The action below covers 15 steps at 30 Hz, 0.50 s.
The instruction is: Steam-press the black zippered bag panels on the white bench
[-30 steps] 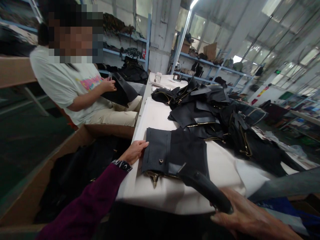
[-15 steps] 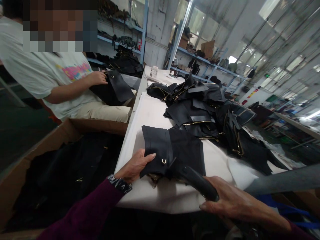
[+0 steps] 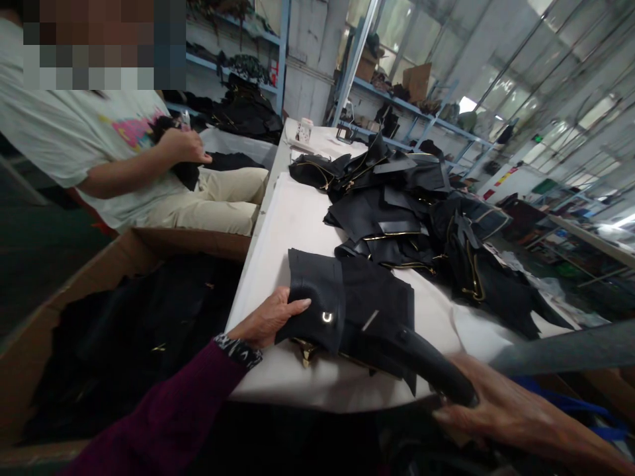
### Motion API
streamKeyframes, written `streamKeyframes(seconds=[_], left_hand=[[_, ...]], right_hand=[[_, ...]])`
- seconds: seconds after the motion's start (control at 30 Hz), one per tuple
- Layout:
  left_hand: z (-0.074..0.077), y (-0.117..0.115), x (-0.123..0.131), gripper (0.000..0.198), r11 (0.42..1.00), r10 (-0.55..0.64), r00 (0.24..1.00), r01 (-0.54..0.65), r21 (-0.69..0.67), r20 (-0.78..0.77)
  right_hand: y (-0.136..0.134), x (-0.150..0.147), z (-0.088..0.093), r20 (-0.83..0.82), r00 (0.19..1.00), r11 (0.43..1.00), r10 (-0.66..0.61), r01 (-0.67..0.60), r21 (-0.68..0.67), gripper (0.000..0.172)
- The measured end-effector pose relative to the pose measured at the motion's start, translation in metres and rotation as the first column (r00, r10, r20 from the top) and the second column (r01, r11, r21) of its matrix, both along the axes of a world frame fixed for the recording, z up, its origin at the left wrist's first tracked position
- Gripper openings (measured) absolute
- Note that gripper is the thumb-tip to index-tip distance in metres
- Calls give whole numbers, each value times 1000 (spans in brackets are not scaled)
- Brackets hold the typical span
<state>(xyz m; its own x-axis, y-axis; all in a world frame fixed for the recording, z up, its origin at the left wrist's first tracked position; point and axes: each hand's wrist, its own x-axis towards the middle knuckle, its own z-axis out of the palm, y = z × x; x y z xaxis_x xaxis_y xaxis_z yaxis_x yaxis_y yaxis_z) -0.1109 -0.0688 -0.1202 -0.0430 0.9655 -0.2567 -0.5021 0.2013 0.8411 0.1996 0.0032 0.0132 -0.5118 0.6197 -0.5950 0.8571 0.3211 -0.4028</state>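
A black bag piece (image 3: pixel 347 304) with a small gold ring lies at the near edge of the white table (image 3: pixel 292 231). My left hand (image 3: pixel 270 320) grips its left edge, thumb on top, lifting that side a little. A black strap (image 3: pixel 426 367) runs from the piece toward the lower right. My right hand (image 3: pixel 501 413) is closed around the strap's far end at the table's edge.
A heap of black pieces with gold zips (image 3: pixel 407 211) covers the table's far half. A cardboard box (image 3: pixel 119 311) full of black pieces stands on the left. A seated person (image 3: pixel 99 152) beyond it handles a black piece. Shelves line the back wall.
My left hand went from resting at the piece's edge to gripping and lifting it. My right hand slid outward along the strap. The seated person raised their hand.
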Motion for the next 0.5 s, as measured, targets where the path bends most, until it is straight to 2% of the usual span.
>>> streamKeyframes(seconds=[0.1, 0.2, 0.37, 0.5], left_hand=[[2, 2, 0, 31, 1000, -2, 999, 3, 8, -46], [7, 3, 4, 31, 1000, -9, 995, 10, 13, -97], [20, 1, 13, 25, 997, -51, 982, 60, 42, -184], [23, -3, 18, 23, 997, -55, 942, 70, 34, -330]], right_hand=[[-7, 7, 0, 8, 1000, 1000, -23, 23, -19, 52], [-15, 0, 4, -20, 1000, 999, -12, 11, -30, 51], [-19, -19, 3, -67, 992, 994, 111, -110, 20, 34], [-17, -27, -3, -55, 986, 987, 157, -155, 46, 37]])
